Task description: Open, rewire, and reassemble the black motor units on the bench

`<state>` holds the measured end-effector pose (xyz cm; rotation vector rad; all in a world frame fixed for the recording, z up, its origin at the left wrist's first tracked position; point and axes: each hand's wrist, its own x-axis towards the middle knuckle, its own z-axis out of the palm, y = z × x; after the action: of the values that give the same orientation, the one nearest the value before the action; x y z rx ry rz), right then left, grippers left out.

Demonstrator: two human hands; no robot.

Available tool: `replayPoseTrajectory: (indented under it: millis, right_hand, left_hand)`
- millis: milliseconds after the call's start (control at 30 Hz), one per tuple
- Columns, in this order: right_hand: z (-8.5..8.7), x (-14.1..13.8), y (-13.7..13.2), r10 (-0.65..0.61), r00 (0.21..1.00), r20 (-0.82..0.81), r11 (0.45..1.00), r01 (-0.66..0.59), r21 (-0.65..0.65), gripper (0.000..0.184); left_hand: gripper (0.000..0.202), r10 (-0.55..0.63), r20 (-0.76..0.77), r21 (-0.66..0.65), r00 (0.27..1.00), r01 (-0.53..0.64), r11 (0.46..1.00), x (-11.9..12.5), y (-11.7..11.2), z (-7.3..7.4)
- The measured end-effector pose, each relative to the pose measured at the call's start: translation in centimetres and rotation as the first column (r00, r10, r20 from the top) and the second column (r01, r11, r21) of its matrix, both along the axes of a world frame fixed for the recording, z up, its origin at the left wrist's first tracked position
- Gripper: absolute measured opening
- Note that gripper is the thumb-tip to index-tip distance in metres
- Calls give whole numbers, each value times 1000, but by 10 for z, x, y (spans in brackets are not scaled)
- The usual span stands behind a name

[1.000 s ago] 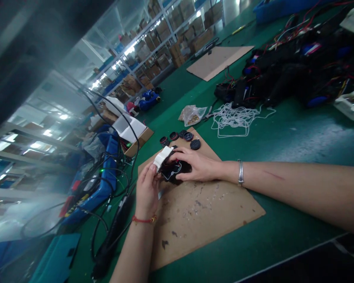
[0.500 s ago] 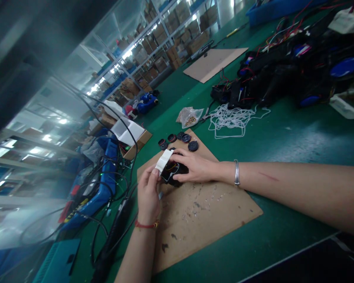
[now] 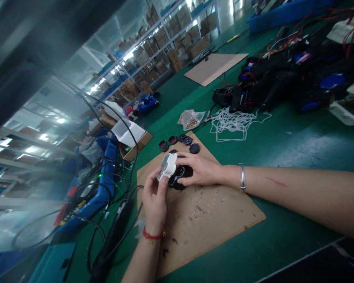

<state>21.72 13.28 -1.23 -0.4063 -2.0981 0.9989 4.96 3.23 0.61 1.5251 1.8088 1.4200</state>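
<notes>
My left hand (image 3: 155, 200), with a red string bracelet, pinches a white plastic piece (image 3: 167, 166) with a grey face between thumb and fingers. That piece presses against a round black part (image 3: 181, 175) with thin wires, which my right hand (image 3: 200, 169) grips from above. Both hands sit over a scuffed cardboard sheet (image 3: 212, 212). Just beyond my right fingers lie several black rings and discs, the nearest a black disc (image 3: 194, 148). The underside of the black part is hidden.
A plastic bag of brass screws (image 3: 191, 119) and a tangle of white cable (image 3: 230, 125) lie past the cardboard. Black assemblies with red wires (image 3: 283, 78) are heaped at the upper right. Black cables and a blue device (image 3: 100, 192) lie left, beside a cardboard box (image 3: 132, 141).
The white piece has turned, now showing its grey face, and my left hand has shifted slightly right and down. The black part stays under my right hand.
</notes>
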Motion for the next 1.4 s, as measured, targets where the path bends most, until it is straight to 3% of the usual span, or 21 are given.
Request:
replayPoseTrajectory:
  millis: [133,367,467,567,667,833,1167,1267,1400]
  right_hand:
    - [-3,5,-1,2,999,-38,999,-4,-32,30]
    - [-4,30,-12,63,997,53,996,-60,-61,47]
    - [-2,41,-7,162,981,109,987,-162,-5,55]
    - [-2,50,3,246,953,175,962,-263,79,44]
    - [-5,52,6,230,954,192,954,-260,148,32]
    - [-9,48,3,164,965,205,947,-212,241,33]
    - [1,53,5,107,965,238,949,-170,265,31]
    - [-1,51,5,103,979,173,975,-134,177,42]
    - [-2,50,1,88,972,216,975,-128,180,89]
  left_hand:
    - [34,-6,-67,13,998,7,1000,2,-5,-4]
    - [35,-38,-192,44,981,47,998,7,-18,-11]
    - [33,-48,-313,51,949,67,996,12,-24,-11]
    - [34,-58,-459,57,887,94,994,16,-29,-8]
    - [33,-52,-545,75,837,110,991,17,-31,-5]
    - [36,-64,-602,85,796,143,986,14,-32,-5]
    - [36,-11,-672,187,741,185,965,10,-34,-9]
    - [31,1,-687,236,726,221,946,14,-35,-16]
    - [34,46,-711,275,702,217,937,16,-39,-29]
